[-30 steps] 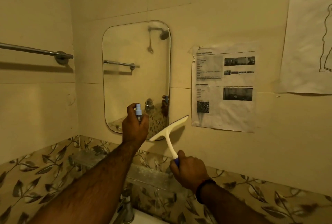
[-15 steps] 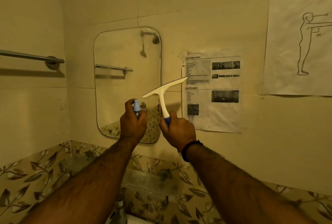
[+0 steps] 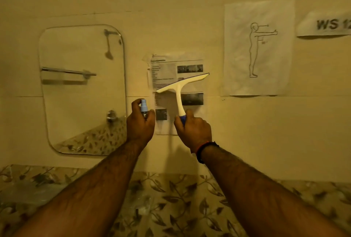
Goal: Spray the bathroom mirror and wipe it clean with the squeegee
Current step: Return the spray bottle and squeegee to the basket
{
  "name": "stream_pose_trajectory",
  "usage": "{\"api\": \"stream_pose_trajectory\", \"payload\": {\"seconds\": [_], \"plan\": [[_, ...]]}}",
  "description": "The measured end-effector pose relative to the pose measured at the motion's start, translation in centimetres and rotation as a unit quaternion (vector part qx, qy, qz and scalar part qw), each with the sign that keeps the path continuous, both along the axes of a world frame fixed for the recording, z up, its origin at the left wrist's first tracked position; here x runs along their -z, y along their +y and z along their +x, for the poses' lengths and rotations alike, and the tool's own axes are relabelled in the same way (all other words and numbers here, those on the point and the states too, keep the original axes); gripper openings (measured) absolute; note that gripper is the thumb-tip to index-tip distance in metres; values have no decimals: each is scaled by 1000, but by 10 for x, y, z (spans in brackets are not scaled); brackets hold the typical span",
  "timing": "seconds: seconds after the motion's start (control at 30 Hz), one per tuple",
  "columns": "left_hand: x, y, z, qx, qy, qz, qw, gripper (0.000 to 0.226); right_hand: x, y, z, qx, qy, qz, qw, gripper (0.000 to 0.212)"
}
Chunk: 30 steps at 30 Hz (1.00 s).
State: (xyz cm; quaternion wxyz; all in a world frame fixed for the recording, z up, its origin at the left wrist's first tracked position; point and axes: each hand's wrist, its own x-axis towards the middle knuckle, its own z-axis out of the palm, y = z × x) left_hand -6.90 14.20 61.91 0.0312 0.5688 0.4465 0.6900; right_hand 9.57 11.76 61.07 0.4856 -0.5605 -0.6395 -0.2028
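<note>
The rounded bathroom mirror (image 3: pixel 81 88) hangs on the tiled wall at the left and reflects a shower head and a towel bar. My left hand (image 3: pixel 139 124) grips a small blue spray bottle (image 3: pixel 144 106) just right of the mirror's lower edge, nozzle up. My right hand (image 3: pixel 193 128) holds the blue grip of a white squeegee (image 3: pixel 179 88). Its blade is tilted up to the right, in front of a printed sheet and off the mirror.
A printed sheet (image 3: pixel 190 65) is taped to the wall beside the mirror. Further right hang a body-outline drawing (image 3: pixel 258 47) and a "WS" label (image 3: pixel 326 25). Leaf-patterned tiles (image 3: pixel 171 195) run along the bottom of the wall.
The view has swung right, so the mirror now sits at the left. Both hands rose and now sit right of the mirror; the squeegee moved from the mirror's edge to over the printed sheet.
</note>
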Motion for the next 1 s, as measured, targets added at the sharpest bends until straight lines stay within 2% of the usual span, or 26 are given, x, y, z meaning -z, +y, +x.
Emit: {"api": "stream_pose_trajectory", "payload": {"seconds": [0.23,0.4,0.67,0.8,1.0], "plan": [[-2,-7,81,101,10,0,995,39,0,-31,91,60,31,27,997,36],[2,-17,132,139,28,0,990,39,8,-54,145,109,41,28,993,57],[24,-32,183,192,34,-10,981,41,26,-78,185,152,25,15,988,54],[52,-40,195,196,47,-23,979,42,57,-83,189,159,17,-1,987,52],[124,-58,201,200,67,-86,974,45,144,-96,189,137,13,-66,988,51]]}}
